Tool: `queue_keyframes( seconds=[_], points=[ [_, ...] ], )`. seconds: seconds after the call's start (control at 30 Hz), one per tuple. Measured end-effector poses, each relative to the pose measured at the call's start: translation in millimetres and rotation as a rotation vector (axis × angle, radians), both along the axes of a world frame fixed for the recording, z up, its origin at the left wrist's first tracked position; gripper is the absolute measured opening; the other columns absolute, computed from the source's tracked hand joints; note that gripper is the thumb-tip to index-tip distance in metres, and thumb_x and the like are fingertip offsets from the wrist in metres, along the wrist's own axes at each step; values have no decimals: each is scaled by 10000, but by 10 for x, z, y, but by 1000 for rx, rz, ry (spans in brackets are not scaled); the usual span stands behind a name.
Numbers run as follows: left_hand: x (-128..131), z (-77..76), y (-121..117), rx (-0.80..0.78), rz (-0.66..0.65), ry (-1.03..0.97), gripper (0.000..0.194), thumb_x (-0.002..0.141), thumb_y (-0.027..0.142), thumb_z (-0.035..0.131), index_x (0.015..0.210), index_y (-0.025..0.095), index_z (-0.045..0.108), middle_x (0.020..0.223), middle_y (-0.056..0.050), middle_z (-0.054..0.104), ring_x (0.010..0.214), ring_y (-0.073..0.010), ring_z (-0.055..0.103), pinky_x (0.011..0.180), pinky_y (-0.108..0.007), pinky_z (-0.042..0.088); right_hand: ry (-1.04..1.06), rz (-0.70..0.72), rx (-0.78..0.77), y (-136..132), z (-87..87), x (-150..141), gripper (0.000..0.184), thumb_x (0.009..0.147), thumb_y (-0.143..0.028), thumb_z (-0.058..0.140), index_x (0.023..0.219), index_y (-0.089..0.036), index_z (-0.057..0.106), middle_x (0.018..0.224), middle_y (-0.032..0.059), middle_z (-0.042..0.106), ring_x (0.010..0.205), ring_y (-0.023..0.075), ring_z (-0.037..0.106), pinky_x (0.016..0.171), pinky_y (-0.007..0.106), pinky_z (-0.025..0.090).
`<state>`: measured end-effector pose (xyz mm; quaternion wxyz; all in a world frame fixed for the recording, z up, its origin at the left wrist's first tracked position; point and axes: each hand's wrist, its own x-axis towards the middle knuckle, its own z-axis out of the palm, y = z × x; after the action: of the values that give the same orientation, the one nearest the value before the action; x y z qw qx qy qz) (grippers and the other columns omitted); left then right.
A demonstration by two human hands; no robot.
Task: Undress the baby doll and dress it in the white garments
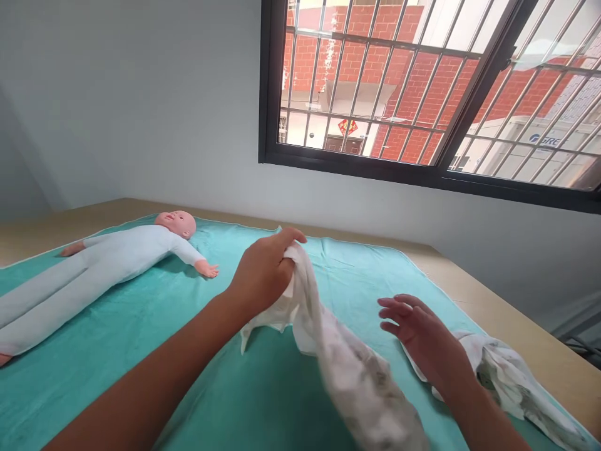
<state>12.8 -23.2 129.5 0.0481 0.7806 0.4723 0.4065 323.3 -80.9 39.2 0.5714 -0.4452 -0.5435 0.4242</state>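
My left fingers (292,236) pinch tightly round a white cloth (333,344) hanging over the green sheet (206,363); my right fingers (390,303), loosely spread, hold nothing. Gripped by one end, the cloth could slip if my pinch slackened. The sheet covers a wooden table (462,282), a doll (136,250) lying left, a barred window (357,75) beyond.

Your held cloth (338,360) is white with blurred greyish patches; the other cloth (509,369), to your right, is white with grey-green marks. Your blanket (272,388) is turquoise, the doll (131,250) pink in white, the desk (469,295) pale tan.
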Motion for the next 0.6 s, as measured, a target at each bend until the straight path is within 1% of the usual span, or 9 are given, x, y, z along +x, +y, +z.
queue_keyframes(
  seconds=[0.1,0.17,0.2,0.27,0.33,0.37,0.43,0.53,0.6],
  points=[
    [75,-8,-79,39,108,176,426,772,91,404,1122,253,584,891,5,688,698,-191,610,564,-277,368,-188,240,52,-98,102,-249,552,809,-714,476,1114,-273,606,1174,112,650,1027,298,620,851,446,517],
    [120,-5,-131,60,155,287,402,770,103,413,1109,225,591,875,-13,687,632,-191,593,533,-287,334,-438,328,108,-201,90,-475,597,759,-773,494,1019,-254,632,1019,88,674,924,269,624,827,396,502],
    [135,3,-155,61,161,316,393,770,105,413,1101,217,593,855,-16,684,604,-187,582,520,-289,319,-591,332,126,-249,52,-601,548,751,-757,531,919,-245,633,887,61,673,818,238,619,767,359,496],
    [146,27,-199,56,134,298,382,779,110,409,1094,225,590,843,-7,685,602,-177,579,522,-285,316,-907,285,155,-315,-74,-856,422,709,-642,675,782,-234,596,729,18,640,661,196,579,634,304,452],
    [135,58,-231,48,88,214,390,786,112,404,1103,253,582,854,13,689,647,-169,586,549,-278,331,-1130,192,196,-329,-219,-1065,293,674,-447,753,759,-231,574,730,7,646,639,195,576,586,284,412],
    [122,75,-236,31,63,170,391,785,116,407,1102,264,582,846,22,688,659,-166,583,557,-275,335,-1186,157,230,-318,-277,-1131,210,694,-352,728,772,-230,575,758,10,657,653,199,588,582,281,404],
    [79,111,-218,-47,-11,84,362,791,141,417,1080,272,591,792,31,675,655,-162,571,555,-267,344,-1192,128,305,-273,-334,-1155,35,775,-233,610,800,-230,586,815,22,670,712,204,608,611,281,412],
    [-44,180,-121,-236,-222,-26,287,817,220,456,1052,271,611,831,31,674,710,-161,589,565,-244,389,-949,57,294,-183,-270,-923,162,901,-246,454,828,-232,597,854,39,658,781,193,603,669,280,445],
    [-174,233,-37,-365,-378,-21,268,822,282,502,1061,272,620,950,24,676,804,-170,609,597,-233,422,-664,-110,184,-124,-183,-651,184,922,-339,456,855,-236,594,832,32,634,763,184,592,647,267,462]
  ],
)
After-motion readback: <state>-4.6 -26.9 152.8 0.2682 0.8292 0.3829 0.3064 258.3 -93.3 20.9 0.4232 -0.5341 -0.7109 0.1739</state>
